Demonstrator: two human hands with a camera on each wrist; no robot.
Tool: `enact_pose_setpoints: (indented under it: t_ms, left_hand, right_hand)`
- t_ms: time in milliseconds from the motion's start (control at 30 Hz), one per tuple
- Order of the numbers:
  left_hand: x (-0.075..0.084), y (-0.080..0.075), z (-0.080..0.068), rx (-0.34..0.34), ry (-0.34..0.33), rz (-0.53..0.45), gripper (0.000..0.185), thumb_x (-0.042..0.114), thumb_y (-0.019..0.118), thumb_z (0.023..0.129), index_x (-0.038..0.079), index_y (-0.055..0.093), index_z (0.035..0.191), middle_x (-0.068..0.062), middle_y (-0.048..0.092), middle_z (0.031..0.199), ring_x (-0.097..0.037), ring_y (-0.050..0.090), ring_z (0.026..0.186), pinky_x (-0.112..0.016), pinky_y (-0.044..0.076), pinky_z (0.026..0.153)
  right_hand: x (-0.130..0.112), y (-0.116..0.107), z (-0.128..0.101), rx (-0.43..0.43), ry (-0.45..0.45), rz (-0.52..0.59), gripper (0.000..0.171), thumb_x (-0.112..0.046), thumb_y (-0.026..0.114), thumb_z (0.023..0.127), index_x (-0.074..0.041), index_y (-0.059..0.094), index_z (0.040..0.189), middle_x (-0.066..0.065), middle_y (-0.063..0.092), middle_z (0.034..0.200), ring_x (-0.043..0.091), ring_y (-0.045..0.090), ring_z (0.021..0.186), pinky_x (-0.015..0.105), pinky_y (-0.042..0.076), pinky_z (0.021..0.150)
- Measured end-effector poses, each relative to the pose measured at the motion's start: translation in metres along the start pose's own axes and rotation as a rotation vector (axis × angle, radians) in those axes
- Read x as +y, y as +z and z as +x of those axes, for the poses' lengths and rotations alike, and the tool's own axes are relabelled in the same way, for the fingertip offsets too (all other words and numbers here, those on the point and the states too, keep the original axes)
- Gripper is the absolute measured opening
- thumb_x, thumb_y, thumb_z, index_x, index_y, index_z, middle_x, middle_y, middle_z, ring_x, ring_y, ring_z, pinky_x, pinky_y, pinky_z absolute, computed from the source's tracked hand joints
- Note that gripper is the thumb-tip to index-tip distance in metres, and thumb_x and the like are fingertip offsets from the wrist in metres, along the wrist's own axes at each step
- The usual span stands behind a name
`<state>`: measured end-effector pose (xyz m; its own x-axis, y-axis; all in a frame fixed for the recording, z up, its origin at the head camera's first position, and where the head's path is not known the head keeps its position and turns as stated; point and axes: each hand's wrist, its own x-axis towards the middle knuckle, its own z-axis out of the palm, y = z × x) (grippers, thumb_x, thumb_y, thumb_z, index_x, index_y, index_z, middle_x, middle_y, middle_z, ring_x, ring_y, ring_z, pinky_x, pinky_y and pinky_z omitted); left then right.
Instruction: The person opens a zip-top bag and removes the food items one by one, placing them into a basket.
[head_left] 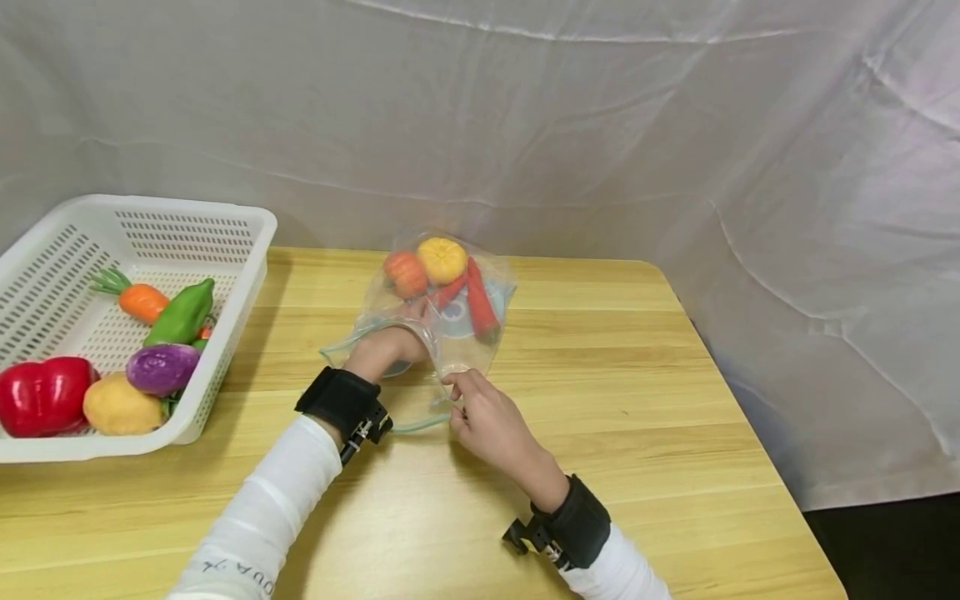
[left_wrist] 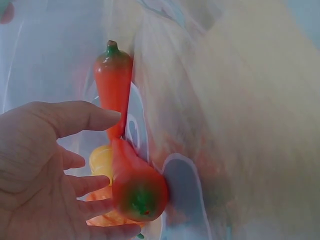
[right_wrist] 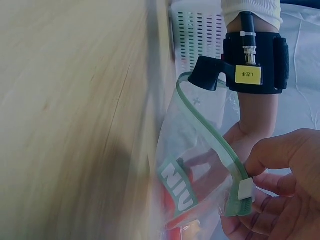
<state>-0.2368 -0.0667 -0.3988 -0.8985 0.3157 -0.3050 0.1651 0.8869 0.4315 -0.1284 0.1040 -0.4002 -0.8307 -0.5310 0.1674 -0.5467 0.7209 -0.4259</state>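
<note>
I see a clear plastic zip bag [head_left: 442, 321] lying on the wooden table [head_left: 637, 400], just right of the white basket [head_left: 225, 250]. The bag has a green zip strip along its mouth [right_wrist: 210, 132] with a small white slider [right_wrist: 246, 190], and white lettering on a green patch printed on its side. Through the film I read four toy items at the far end: an orange round fruit [head_left: 406, 273], a yellow one [head_left: 442, 259] touching it, and two red chilli peppers [head_left: 480, 304] lying beside them. In the left wrist view the two peppers have green stem ends; one [left_wrist: 114, 85] lies lengthwise and the other [left_wrist: 139, 187] points its stem end at the camera.

My left hand [head_left: 386, 350] is inside the bag mouth. Its fingers [left_wrist: 80, 117] are spread and nearly straight, closing on nothing; the fingertips lie close by the nearer pepper and the yellow fruit, but I cannot tell whether they touch.

My right hand [head_left: 491, 421] is at the near edge of the bag mouth. Its thumb and fingers [right_wrist: 272, 155] are curled and pinch the zip strip right at the white slider, holding that edge up off the table.

The basket holds a carrot [head_left: 135, 298], a green pepper [head_left: 182, 312], a purple vegetable [head_left: 161, 367], a yellow one [head_left: 120, 406] and a red bell pepper [head_left: 41, 396].
</note>
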Motion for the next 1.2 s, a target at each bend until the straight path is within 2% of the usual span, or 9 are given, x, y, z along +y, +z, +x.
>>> enact_pose_setpoints:
  t_ms: [100, 267, 533, 767, 833, 1033, 1200]
  left_hand:
    - [0.0, 0.001, 0.003, -0.002, 0.004, 0.058, 0.069, 0.024, 0.038, 0.094, 0.004, 0.004, 0.15, -0.017, 0.012, 0.156, -0.036, 0.014, 0.143, -0.046, 0.019, 0.116]
    - [0.0, 0.002, 0.008, -0.007, 0.012, 0.142, 0.07, 0.025, 0.038, 0.095, 0.0, 0.002, 0.149, -0.021, 0.012, 0.155, -0.039, 0.014, 0.142, -0.049, 0.019, 0.116]
    - [-0.001, 0.006, 0.013, 0.06, 0.02, 0.139, 0.066, 0.023, 0.037, 0.095, -0.002, 0.007, 0.148, -0.024, 0.018, 0.152, -0.039, 0.02, 0.141, -0.047, 0.021, 0.115]
    - [0.002, 0.007, 0.016, 0.082, 0.026, 0.21, 0.075, 0.021, 0.047, 0.089, -0.007, 0.009, 0.147, -0.028, 0.016, 0.151, -0.043, 0.02, 0.14, -0.048, 0.021, 0.115]
    - [0.002, 0.008, 0.017, 0.092, 0.019, 0.204, 0.076, 0.019, 0.049, 0.088, -0.006, 0.009, 0.147, -0.028, 0.015, 0.151, -0.043, 0.019, 0.14, -0.049, 0.02, 0.116]
    - [0.001, 0.012, 0.021, 0.141, 0.02, 0.196, 0.076, 0.016, 0.052, 0.085, -0.005, 0.013, 0.147, -0.029, 0.021, 0.149, -0.044, 0.026, 0.137, -0.049, 0.026, 0.113]
    - [0.002, 0.013, 0.021, 0.182, 0.021, 0.2, 0.071, 0.014, 0.05, 0.085, -0.004, 0.017, 0.146, -0.028, 0.028, 0.146, -0.043, 0.032, 0.133, -0.048, 0.031, 0.11]
  right_hand:
    - [0.0, 0.001, 0.0, -0.005, -0.004, 0.002, 0.037, 0.0, 0.061, 0.08, -0.004, 0.056, 0.116, 0.003, 0.057, 0.093, 0.009, 0.054, 0.068, 0.016, 0.041, 0.057]
    - [0.0, 0.002, -0.001, -0.003, -0.005, 0.003, 0.036, 0.0, 0.061, 0.079, -0.004, 0.056, 0.115, 0.003, 0.056, 0.092, 0.009, 0.054, 0.068, 0.016, 0.041, 0.057]
    - [-0.002, 0.002, -0.002, -0.008, 0.003, 0.01, 0.036, 0.0, 0.061, 0.079, -0.005, 0.056, 0.115, 0.003, 0.057, 0.092, 0.01, 0.054, 0.069, 0.016, 0.041, 0.057]
    - [-0.003, 0.004, -0.002, -0.005, 0.0, 0.005, 0.037, 0.0, 0.061, 0.078, -0.005, 0.057, 0.115, 0.003, 0.057, 0.092, 0.009, 0.053, 0.068, 0.016, 0.041, 0.057]
    - [-0.004, 0.004, -0.002, -0.005, 0.0, 0.005, 0.038, 0.001, 0.062, 0.077, -0.004, 0.057, 0.114, 0.003, 0.057, 0.092, 0.009, 0.053, 0.068, 0.015, 0.041, 0.057]
    - [-0.004, 0.005, -0.003, 0.001, -0.004, -0.004, 0.036, 0.0, 0.062, 0.078, -0.005, 0.058, 0.113, 0.003, 0.057, 0.091, 0.009, 0.052, 0.066, 0.015, 0.04, 0.055]
    - [-0.004, 0.005, -0.003, 0.007, -0.005, -0.007, 0.037, 0.0, 0.062, 0.077, -0.005, 0.058, 0.114, 0.003, 0.058, 0.09, 0.009, 0.052, 0.067, 0.015, 0.04, 0.056]
